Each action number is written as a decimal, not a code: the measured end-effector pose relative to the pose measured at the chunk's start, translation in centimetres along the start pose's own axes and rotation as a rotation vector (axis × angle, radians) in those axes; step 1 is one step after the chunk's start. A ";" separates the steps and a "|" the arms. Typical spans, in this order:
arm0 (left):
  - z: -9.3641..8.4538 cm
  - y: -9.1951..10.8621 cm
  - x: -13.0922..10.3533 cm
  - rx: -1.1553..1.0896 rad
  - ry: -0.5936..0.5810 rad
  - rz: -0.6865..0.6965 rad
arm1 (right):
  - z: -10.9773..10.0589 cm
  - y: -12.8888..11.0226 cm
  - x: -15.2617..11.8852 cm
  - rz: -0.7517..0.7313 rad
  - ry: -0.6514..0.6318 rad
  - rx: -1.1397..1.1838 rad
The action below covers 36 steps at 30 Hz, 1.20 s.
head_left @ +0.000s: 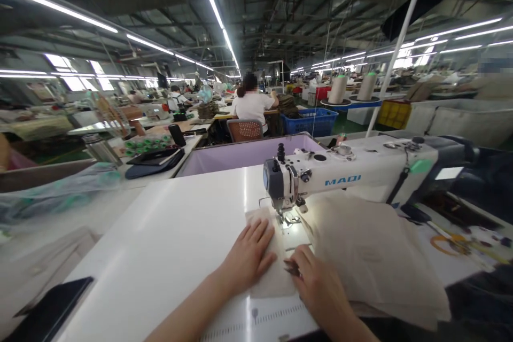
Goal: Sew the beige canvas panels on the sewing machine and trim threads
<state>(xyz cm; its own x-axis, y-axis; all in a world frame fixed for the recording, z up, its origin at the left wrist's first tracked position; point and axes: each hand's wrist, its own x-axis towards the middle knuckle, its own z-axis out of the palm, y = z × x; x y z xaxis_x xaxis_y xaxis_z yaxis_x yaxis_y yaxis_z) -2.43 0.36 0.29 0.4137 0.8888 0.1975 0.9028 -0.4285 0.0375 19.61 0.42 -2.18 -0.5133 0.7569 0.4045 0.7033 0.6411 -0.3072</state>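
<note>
My left hand (253, 248) lies flat with its fingers stretched out on a beige fabric piece (276, 283), just left of the presser foot. In my right hand (318, 280) is a pair of thread snips (292, 267), dark and mostly covered by the fingers; its tips point left over the fabric's right edge. The white sewing machine (344, 173) stands ahead, with its lamp lighting the needle plate (296, 238). A larger beige cloth (372, 256) is bunched under the machine arm, to the right of my right hand.
A lilac-lined bin (240, 155) adjoins the table's far edge. Orange-handled scissors (447, 244) lie at the right. To the left are a dark flat item (52, 310), green spools (148, 143) and a metal flask (100, 147). A co-worker (252, 104) sits ahead beside a blue crate (310, 122).
</note>
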 end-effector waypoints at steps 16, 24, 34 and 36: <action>-2.6 1.8 -1.4 0.021 -0.202 -0.202 | -0.4 -0.1 0.1 -0.039 0.058 0.132; 1.2 -6.2 4.3 0.174 0.172 -0.378 | -4.5 0.5 -0.8 0.019 -0.004 0.161; 2.0 -1.9 -1.2 0.064 0.065 -0.143 | -10.9 7.0 -4.4 0.098 -0.269 0.110; 1.4 -1.6 -1.4 0.069 0.031 -0.144 | -10.8 7.5 -4.6 0.090 -0.225 0.180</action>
<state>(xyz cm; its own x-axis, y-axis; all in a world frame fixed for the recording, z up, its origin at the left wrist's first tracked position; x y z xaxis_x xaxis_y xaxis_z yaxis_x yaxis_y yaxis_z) -4.26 0.02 -1.40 0.2762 0.9343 0.2255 0.9590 -0.2835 0.0001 32.56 0.35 2.96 -0.5629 0.8081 0.1735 0.6631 0.5668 -0.4888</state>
